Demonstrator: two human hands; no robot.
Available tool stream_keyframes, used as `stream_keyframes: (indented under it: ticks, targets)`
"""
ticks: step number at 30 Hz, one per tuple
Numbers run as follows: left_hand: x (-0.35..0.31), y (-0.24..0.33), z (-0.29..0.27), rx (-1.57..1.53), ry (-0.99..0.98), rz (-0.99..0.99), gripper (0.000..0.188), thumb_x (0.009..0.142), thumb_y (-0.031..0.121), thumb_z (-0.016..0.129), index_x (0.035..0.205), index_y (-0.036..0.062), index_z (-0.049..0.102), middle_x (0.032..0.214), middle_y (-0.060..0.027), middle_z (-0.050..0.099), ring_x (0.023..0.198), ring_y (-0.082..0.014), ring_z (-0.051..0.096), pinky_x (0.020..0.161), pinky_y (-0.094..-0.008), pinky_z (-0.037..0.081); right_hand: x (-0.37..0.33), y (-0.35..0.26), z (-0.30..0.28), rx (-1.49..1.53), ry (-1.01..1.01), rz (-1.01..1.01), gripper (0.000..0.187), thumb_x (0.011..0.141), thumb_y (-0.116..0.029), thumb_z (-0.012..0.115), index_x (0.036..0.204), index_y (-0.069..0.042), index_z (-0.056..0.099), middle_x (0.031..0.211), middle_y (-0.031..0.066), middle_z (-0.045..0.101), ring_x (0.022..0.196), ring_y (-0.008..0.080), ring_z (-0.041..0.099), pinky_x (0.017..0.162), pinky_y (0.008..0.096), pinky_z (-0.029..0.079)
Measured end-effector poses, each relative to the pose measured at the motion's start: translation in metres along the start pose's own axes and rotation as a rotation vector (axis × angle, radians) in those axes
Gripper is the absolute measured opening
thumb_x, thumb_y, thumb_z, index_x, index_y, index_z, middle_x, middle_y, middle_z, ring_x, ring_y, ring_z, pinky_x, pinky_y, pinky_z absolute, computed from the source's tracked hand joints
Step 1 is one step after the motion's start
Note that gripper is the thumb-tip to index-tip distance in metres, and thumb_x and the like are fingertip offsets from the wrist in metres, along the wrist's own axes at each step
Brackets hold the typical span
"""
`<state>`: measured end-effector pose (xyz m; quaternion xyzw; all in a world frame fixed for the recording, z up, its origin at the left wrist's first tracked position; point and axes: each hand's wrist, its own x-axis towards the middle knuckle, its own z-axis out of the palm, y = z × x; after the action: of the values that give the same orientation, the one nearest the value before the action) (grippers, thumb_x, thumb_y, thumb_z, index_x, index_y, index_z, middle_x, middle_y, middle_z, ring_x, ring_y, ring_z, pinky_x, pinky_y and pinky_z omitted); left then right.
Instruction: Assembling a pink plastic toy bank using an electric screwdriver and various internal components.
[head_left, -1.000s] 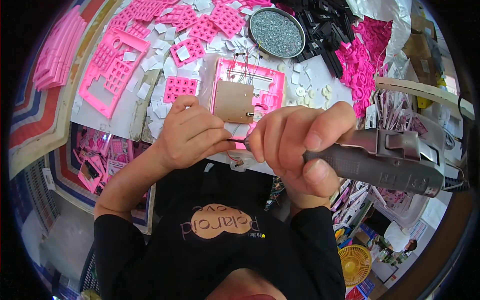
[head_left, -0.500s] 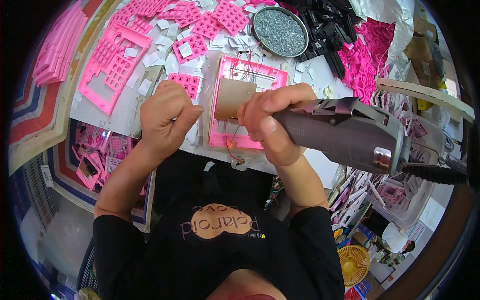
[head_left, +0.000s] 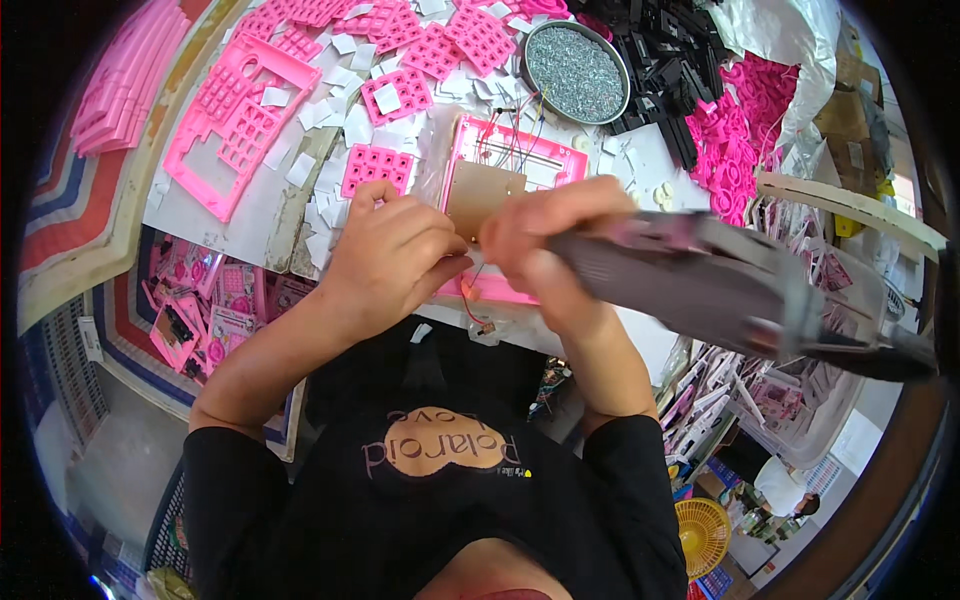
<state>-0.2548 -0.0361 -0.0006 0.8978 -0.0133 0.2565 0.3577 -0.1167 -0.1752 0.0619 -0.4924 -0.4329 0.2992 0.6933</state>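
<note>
My right hand [head_left: 560, 240] grips a grey electric screwdriver [head_left: 680, 280], blurred by motion, its front end pointing left over a brown board [head_left: 483, 190]. The board lies inside a pink plastic housing [head_left: 505, 290], with thin wires [head_left: 515, 135] at its far side. A red wire trails off the near edge of the housing. At the board's near left corner is my left hand [head_left: 395, 260], thumb and fingers pinched together close to the screwdriver's front end. Whatever sits between those fingertips is too small to make out.
Pink keypad pieces [head_left: 377, 170] and white paper squares lie to the left and beyond. A round tray of small screws [head_left: 577, 72] stands at the back, beside black parts [head_left: 660, 60] and pink rings [head_left: 725, 140]. Bins flank the table. Another person [head_left: 785, 487] is far right.
My left hand has moved right and down to the board's corner, its fingers now pinched. The screwdriver has shifted slightly and is blurred. The whole view has shifted a little.
</note>
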Motion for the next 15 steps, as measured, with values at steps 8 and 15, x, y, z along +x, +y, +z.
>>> stream_keyframes:
  ticks: [8,15]
  targets:
    - [0.001,0.004,0.001,-0.03,-0.008,0.011,0.018,0.08,0.017,0.081,0.092,0.0115,0.069,0.089,0.0,0.065,0.081,-0.0187,0.061,0.088,-0.0404,0.036,0.007,-0.021,0.009,0.28,0.0,-0.064,0.024,0.095,-0.018,0.065,0.106,-0.01,0.046,0.058,0.0023,0.048,0.046,0.014,0.043,0.045,0.0307,0.035]
    - [0.012,0.009,-0.003,0.087,0.09,-0.042,0.024,0.076,0.023,0.082,0.092,0.0111,0.07,0.089,-0.0008,0.063,0.08,-0.0196,0.06,0.088,-0.0419,0.036,0.013,-0.01,0.01,0.224,0.015,-0.113,0.025,0.095,-0.019,0.064,0.108,-0.01,0.044,0.059,0.0022,0.047,0.048,0.0144,0.044,0.048,0.0329,0.039]
